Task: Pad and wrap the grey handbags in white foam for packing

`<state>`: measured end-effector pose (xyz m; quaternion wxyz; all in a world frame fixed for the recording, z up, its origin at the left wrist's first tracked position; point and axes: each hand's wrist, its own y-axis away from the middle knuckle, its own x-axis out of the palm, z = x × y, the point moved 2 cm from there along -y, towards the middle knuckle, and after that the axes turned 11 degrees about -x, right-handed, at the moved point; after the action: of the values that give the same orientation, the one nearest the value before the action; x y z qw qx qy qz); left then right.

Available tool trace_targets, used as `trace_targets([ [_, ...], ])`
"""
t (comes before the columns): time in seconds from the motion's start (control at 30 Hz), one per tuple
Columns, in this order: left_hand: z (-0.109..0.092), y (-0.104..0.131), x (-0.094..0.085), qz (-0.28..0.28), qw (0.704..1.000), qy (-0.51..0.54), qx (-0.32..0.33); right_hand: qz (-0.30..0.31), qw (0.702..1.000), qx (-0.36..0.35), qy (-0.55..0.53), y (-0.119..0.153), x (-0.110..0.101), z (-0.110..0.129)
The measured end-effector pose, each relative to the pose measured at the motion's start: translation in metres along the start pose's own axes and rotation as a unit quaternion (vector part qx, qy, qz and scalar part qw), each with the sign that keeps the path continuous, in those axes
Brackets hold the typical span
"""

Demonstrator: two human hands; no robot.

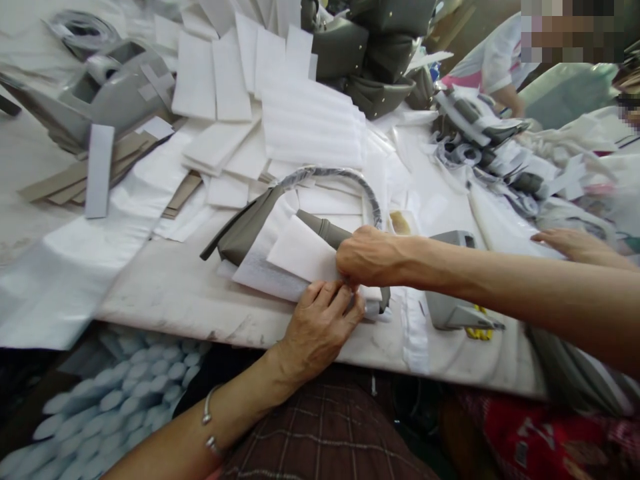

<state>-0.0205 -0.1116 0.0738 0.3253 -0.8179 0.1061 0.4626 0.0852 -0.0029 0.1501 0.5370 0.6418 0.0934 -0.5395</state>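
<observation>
A grey-olive handbag (235,240) lies on its side near the table's front edge, its arched handle (345,175) wrapped in clear film. White foam sheets cover much of its near face; a smaller foam sheet (303,253) lies on top. My right hand (367,257) is closed over the right end of that smaller sheet, its fingertips hidden. Just below, my left hand (325,317) has its fingers bent together over the bag's near edge, gripping the foam and bag there. Both hands almost touch.
Stacked white foam sheets (313,123) lie behind the bag. Tape dispensers stand at the left (117,83) and right (450,303). More grey-olive bags (365,50) are piled at the back. Another person's hand (575,243) rests at the right. White rolls (135,393) fill the space below left.
</observation>
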Motion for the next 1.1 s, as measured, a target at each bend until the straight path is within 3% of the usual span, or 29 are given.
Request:
trace_targets([
  [0.1, 0.000, 0.000, 0.002, -0.010, 1.000, -0.002, -0.002, 0.064, 0.989, -0.063, 0.115, -0.001, 0.000, -0.003],
  [0.3, 0.000, -0.001, 0.004, -0.010, 1.000, -0.002, -0.006, -0.011, 0.964, -0.189, 0.184, -0.003, 0.002, -0.041],
  [0.37, 0.000, -0.001, 0.004, -0.016, 1.000, 0.002, -0.006, -0.056, 0.971, -0.157, 0.171, 0.006, 0.002, -0.057],
  [0.43, 0.001, -0.001, 0.004, -0.021, 1.000, 0.007, -0.006, -0.137, 0.978, -0.068, 0.140, 0.019, 0.004, -0.071],
  [0.5, 0.002, 0.000, 0.004, -0.021, 1.000, 0.008, -0.004, -0.239, 0.968, 0.021, 0.071, 0.033, 0.013, -0.078],
  [0.57, 0.002, 0.000, 0.006, -0.025, 1.000, 0.003, -0.003, -0.302, 0.951, 0.062, -0.014, 0.043, 0.032, -0.077],
  [0.7, -0.001, 0.000, 0.005, -0.028, 0.999, -0.017, -0.002, -0.343, 0.928, 0.125, -0.069, 0.052, 0.068, -0.060],
  [0.8, -0.003, -0.004, -0.005, 0.008, 1.000, -0.018, 0.010, -0.462, 0.865, 0.191, -0.041, 0.062, 0.066, -0.032],
  [0.87, 0.001, -0.008, -0.019, 0.022, 0.999, 0.001, 0.026, -0.510, 0.840, 0.176, -0.056, 0.066, 0.061, -0.003],
  [0.97, 0.028, -0.014, -0.052, -0.040, 0.999, 0.012, 0.013, -0.517, 0.846, 0.122, -0.050, 0.056, 0.068, 0.044],
  [1.03, 0.058, -0.014, -0.072, -0.097, 0.994, -0.008, -0.056, -0.500, 0.860, 0.098, -0.018, 0.042, 0.082, 0.065],
  [1.1, 0.092, -0.012, -0.085, -0.108, 0.983, -0.005, -0.152, -0.479, 0.874, 0.087, 0.016, 0.028, 0.098, 0.070],
])
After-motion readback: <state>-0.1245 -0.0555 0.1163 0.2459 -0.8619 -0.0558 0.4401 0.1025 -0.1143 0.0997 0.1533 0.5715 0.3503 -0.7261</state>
